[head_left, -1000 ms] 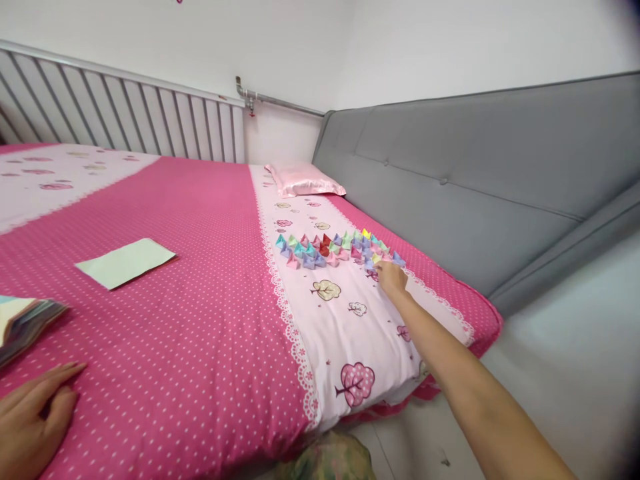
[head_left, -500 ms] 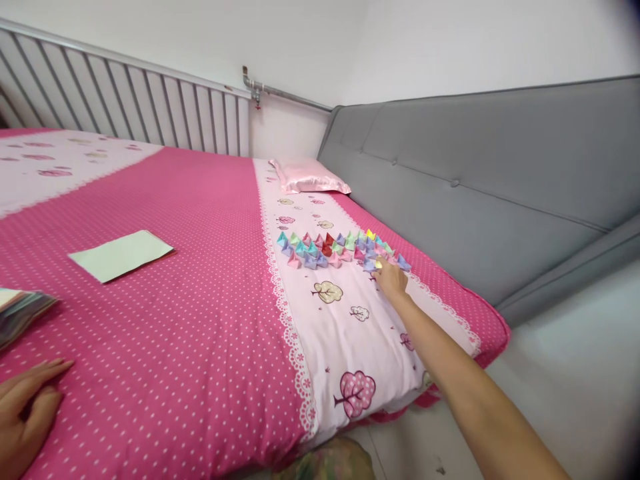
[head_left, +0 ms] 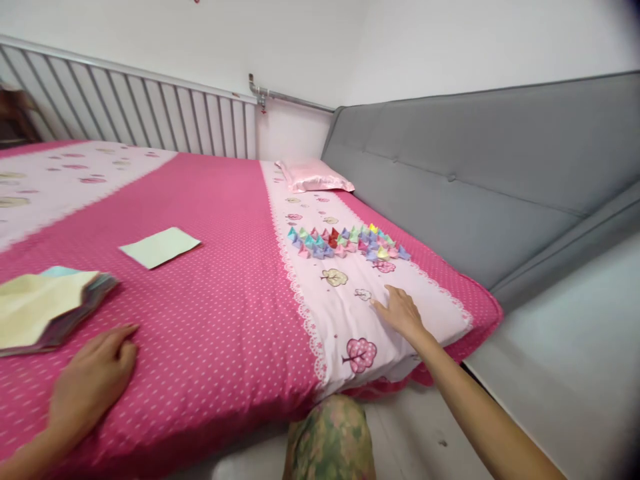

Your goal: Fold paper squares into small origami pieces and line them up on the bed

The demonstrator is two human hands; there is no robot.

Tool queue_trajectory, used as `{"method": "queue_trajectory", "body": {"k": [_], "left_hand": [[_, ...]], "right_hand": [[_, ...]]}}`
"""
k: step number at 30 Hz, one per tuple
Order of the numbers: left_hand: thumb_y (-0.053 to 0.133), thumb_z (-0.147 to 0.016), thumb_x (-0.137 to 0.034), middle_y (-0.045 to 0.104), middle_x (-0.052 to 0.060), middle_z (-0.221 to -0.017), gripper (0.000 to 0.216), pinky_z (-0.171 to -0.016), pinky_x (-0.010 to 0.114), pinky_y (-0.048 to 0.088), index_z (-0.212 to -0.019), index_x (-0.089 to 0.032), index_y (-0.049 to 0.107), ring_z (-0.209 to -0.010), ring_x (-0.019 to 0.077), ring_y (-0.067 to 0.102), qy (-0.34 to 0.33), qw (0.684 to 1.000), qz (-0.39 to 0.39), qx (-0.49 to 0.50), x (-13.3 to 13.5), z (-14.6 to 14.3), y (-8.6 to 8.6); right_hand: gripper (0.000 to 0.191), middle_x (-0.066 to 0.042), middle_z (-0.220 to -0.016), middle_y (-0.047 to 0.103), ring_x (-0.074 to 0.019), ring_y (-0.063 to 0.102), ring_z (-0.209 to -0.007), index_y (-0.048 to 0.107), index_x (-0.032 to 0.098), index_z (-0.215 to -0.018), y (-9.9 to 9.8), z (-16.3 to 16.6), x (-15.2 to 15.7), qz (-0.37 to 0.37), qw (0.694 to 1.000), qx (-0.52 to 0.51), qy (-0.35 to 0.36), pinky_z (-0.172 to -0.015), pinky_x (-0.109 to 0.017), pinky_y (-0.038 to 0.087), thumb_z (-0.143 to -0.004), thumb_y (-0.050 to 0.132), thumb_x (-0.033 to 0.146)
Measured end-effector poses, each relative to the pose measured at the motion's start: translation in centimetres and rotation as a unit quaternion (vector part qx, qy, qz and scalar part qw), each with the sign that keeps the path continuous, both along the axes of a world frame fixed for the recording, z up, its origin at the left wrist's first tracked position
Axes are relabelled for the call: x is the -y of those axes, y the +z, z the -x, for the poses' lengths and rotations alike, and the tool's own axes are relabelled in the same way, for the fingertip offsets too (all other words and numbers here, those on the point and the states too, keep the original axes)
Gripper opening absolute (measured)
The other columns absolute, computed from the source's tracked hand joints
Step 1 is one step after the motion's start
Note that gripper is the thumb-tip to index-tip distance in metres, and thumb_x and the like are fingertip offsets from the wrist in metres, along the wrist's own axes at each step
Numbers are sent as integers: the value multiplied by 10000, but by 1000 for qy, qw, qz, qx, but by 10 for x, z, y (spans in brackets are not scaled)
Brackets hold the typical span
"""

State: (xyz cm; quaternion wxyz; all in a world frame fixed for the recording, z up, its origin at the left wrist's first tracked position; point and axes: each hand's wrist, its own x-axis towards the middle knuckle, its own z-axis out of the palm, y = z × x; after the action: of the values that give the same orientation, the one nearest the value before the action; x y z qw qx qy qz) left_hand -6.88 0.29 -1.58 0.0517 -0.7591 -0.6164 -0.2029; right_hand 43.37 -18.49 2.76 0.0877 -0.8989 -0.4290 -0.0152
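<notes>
Several small folded paper boats (head_left: pixel 341 243) in many colours stand close together in rows on the bed's pale printed band. A yellow boat (head_left: pixel 383 253) sits in the nearest row, toward the right. My right hand (head_left: pixel 400 310) is apart from the boats, nearer to me, with its fingers spread and nothing in them. On the pink dotted cover my left hand (head_left: pixel 97 373) rests palm down, fingers stretched and holding nothing. Close beyond it lies a loose stack of coloured paper (head_left: pixel 45 303) with a cream sheet on top. Farther off is a smaller pile of pale green paper (head_left: pixel 161 247).
A shiny pink pillow (head_left: pixel 315 177) lies at the far end by the grey padded headboard (head_left: pixel 465 147). A white radiator (head_left: pixel 150 110) and a pipe run along the wall. My knee in camouflage cloth (head_left: pixel 333 437) shows at the bed's near edge (head_left: pixel 240 420).
My right hand has let go of the yellow boat and drawn back toward me, its fingers opening. The view has turned left, bringing more of my left hand and the paper stack into sight.
</notes>
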Motion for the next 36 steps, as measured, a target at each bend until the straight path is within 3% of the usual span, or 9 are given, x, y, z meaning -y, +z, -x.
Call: {"method": "queue_trajectory", "body": {"k": [3, 7, 11, 13, 17, 20, 36], "left_hand": [[270, -815, -325, 604, 100, -1126, 453, -941, 334, 394, -1094, -118, 560, -1043, 216, 543, -16, 999, -23, -33, 12, -9, 10], [311, -800, -266, 630, 108, -1072, 409, -937, 315, 391, -1045, -103, 596, -1011, 209, 560, -38, 998, -55, -5, 20, -11, 11], [334, -791, -226, 644, 96, -1038, 362, -935, 314, 391, -990, -130, 622, -995, 200, 561, -49, 994, -88, 48, 27, -8, 6], [360, -782, -214, 649, 111, -1010, 346, -926, 324, 398, -970, -114, 632, -971, 211, 565, -60, 990, -91, 84, 30, -7, 4], [379, -775, -186, 657, 102, -979, 328, -921, 306, 400, -962, -112, 639, -950, 200, 565, -52, 989, -95, 98, 34, -6, 0], [390, -774, -175, 659, 94, -977, 317, -908, 302, 411, -962, -122, 639, -937, 193, 568, -49, 988, -97, 105, 35, -6, -2], [430, -770, -157, 673, 100, -936, 262, -862, 352, 437, -915, -146, 649, -897, 209, 588, -119, 974, -108, 161, 34, -3, -5]], "right_hand": [[611, -180, -1309, 412, -327, 375, -1199, 403, 113, -1277, -6, 40, 16, 18, 999, -11, 43, -957, -458, 306, -811, 364, 507], [657, -141, -1428, 250, -353, 217, -1289, 324, 198, -1339, -14, 91, 20, 48, 995, -68, 51, -960, -564, 245, -801, 307, 573], [703, -113, -1466, 160, -360, 140, -1315, 241, 233, -1377, -33, 130, 4, 73, 989, -125, 13, -952, -611, 203, -789, 253, 618], [712, -107, -1477, 113, -367, 93, -1323, 199, 255, -1387, -48, 141, -3, 52, 993, -101, -23, -951, -652, 120, -785, 229, 633], [713, -89, -1474, 131, -365, 86, -1323, 220, 292, -1373, -73, 147, -9, 9, 995, -77, -57, -950, -663, 63, -770, 178, 669], [729, -82, -1480, 113, -364, 85, -1321, 228, 300, -1367, -82, 145, -8, -1, 995, -76, -61, -949, -667, 56, -752, 175, 688], [729, -64, -1490, 62, -351, 45, -1335, 212, 298, -1369, -88, 135, -14, 29, 994, -84, -68, -964, -664, 57, -744, 240, 672]]}}
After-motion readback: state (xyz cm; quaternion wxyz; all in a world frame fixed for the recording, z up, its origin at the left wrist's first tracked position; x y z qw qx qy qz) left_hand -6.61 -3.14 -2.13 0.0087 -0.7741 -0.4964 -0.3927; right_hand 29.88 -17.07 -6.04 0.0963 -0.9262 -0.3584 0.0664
